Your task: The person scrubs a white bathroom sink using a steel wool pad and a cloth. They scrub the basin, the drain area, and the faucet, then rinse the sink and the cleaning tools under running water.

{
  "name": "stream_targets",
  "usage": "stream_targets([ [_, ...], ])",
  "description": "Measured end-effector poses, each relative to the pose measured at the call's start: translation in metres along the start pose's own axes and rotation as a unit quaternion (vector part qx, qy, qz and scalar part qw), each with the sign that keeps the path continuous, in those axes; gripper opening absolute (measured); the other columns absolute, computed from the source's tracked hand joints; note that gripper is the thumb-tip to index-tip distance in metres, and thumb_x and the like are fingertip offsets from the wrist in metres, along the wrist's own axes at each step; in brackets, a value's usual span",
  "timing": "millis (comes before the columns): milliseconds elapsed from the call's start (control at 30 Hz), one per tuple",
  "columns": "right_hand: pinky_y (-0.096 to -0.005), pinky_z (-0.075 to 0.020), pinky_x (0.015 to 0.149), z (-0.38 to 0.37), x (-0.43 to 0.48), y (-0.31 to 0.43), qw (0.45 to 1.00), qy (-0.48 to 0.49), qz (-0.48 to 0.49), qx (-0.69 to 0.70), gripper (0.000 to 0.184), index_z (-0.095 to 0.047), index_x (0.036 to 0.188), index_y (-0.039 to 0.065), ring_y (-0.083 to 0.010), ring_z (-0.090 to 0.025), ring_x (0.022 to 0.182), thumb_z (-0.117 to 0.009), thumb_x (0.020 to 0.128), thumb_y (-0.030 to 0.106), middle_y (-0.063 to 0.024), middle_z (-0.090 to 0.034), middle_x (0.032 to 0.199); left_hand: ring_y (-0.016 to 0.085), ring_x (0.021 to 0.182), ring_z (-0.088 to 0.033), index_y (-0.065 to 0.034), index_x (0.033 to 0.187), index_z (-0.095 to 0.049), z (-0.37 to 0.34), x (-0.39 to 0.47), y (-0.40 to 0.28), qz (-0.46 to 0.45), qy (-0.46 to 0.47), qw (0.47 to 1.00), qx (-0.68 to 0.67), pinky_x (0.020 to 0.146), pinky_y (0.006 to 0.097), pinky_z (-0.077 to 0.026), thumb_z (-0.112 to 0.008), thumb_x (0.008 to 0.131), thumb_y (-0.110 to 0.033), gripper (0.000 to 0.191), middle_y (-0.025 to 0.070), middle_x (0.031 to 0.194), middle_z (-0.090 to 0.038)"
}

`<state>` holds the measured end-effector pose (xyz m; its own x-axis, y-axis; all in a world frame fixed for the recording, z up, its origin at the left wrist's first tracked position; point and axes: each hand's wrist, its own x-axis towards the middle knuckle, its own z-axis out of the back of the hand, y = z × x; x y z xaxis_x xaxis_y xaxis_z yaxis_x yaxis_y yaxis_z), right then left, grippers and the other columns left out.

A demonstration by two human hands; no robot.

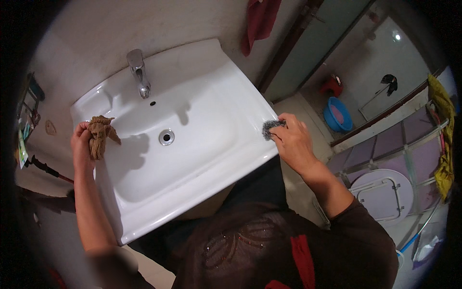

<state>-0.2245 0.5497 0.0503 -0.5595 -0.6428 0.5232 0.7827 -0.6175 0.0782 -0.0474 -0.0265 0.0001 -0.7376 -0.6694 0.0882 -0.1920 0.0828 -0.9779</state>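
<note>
A white ceramic washbasin [202, 144] lies in front of me, its bowl holding no water that I can see. At its left rim, my left hand [82, 139] grips a crumpled brown cloth [99, 137]. On the opposite side, my right hand [294, 141] pinches a dark grey scouring pad [269, 129] against the basin's right edge near the front corner. A chrome mixer tap [138, 72] stands at the back of the basin. Below it are a small overflow hole [152, 103] and an uncovered metal drain [166, 137].
A red towel [260, 27] hangs on the wall behind. To the right are a glass door [325, 32], a blue plastic tub [337, 115], a red stool [332, 85] and a folding stool with a round seat [384, 195]. A rack with tubes [23, 141] is at far left.
</note>
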Motion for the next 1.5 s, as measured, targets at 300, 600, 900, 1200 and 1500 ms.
stream_targets([
  [300,-0.0440,-0.0549,0.081,-0.059,0.075,-0.035,1.000,0.018,0.001,-0.017,0.006,-0.077,0.089,0.005,-0.0338,-0.063,0.097,-0.071,0.089,0.007,-0.0145,-0.061,0.099,0.012,0.076,-0.065,-0.0074,0.104,-0.063,0.003,0.000,0.002,0.003,-0.004,1.000,0.000,0.067,0.0275,-0.056,-0.057,0.101,-0.003,0.008,0.0030,0.093,-0.067],
  [600,-0.0495,-0.0554,0.084,-0.169,0.248,-0.066,0.997,0.050,-0.037,-0.054,0.012,-0.080,0.095,0.008,-0.0371,-0.067,0.100,-0.074,0.088,0.015,-0.0182,-0.066,0.103,0.013,0.075,-0.064,-0.0065,0.102,-0.061,-0.004,-0.004,-0.005,0.006,0.019,0.999,-0.042,0.066,0.0292,-0.056,-0.054,0.099,0.002,0.011,0.0043,0.091,-0.066],
  [900,-0.0497,-0.0523,0.078,-0.139,0.182,-0.056,0.996,0.022,0.030,-0.083,0.005,-0.074,0.087,0.007,-0.0383,-0.063,0.096,-0.071,0.087,0.010,-0.0170,-0.059,0.096,0.015,0.080,-0.066,-0.0040,0.103,-0.061,0.000,-0.008,-0.018,-0.004,-0.023,0.999,-0.034,0.070,0.0301,-0.057,-0.056,0.099,-0.002,0.008,0.0063,0.094,-0.067],
  [1200,-0.0447,-0.0534,0.084,-0.054,0.078,0.001,0.979,0.198,-0.043,-0.018,0.009,-0.079,0.093,0.007,-0.0346,-0.066,0.096,-0.073,0.087,0.011,-0.0152,-0.064,0.097,0.015,0.079,-0.066,-0.0051,0.103,-0.063,-0.001,-0.006,-0.019,-0.019,-0.031,0.998,-0.057,0.068,0.0299,-0.057,-0.056,0.097,-0.002,0.010,0.0051,0.094,-0.066],
  [1500,-0.0411,-0.0525,0.093,-0.076,0.094,0.079,0.925,0.344,-0.003,0.160,0.023,-0.081,0.108,0.010,-0.0320,-0.067,0.103,-0.075,0.090,0.022,-0.0136,-0.070,0.108,0.017,0.081,-0.067,-0.0059,0.107,-0.063,-0.004,-0.010,-0.021,-0.016,-0.029,0.999,-0.037,0.070,0.0313,-0.059,-0.054,0.097,-0.002,0.014,0.0057,0.096,-0.066],
])
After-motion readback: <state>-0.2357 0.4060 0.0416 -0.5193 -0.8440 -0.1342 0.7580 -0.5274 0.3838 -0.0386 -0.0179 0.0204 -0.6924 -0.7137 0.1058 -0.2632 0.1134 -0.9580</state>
